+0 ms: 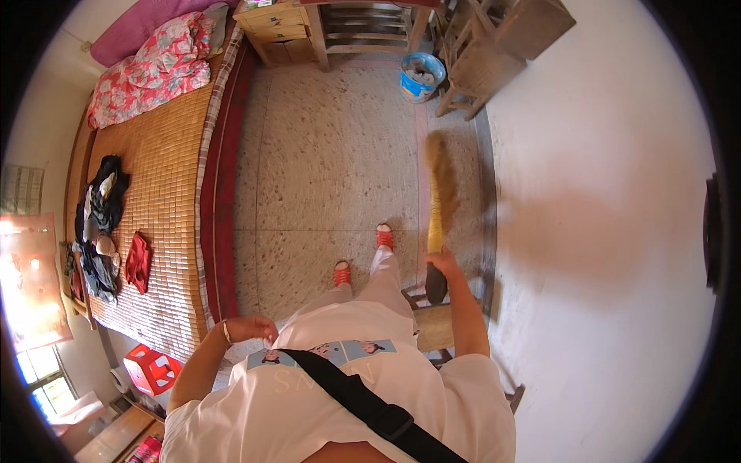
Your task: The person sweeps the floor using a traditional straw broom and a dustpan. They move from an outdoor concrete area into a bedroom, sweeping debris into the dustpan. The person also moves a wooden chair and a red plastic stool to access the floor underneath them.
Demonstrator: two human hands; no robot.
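In my right hand [445, 266] is a hand broom [435, 220] with a yellow-bound neck and a dark handle end that sticks out below my grip. Its brown bristles point away from me, over the floor strip along the right wall. Whether the bristle tips touch the floor I cannot tell. My left hand [252, 329] hangs loosely bent in front of my shirt, at the bed's near corner. Nothing shows in its fingers, and a bracelet circles that wrist.
A bed with a bamboo mat [166, 170] runs along the left, with dark clothes [100, 224], a red cloth [138, 262] and a floral quilt [166, 65]. A blue bucket [421, 86] and wooden chairs [478, 65] stand far right. A red stool [150, 369] is near left; a wooden stool [434, 328] stands beside me.
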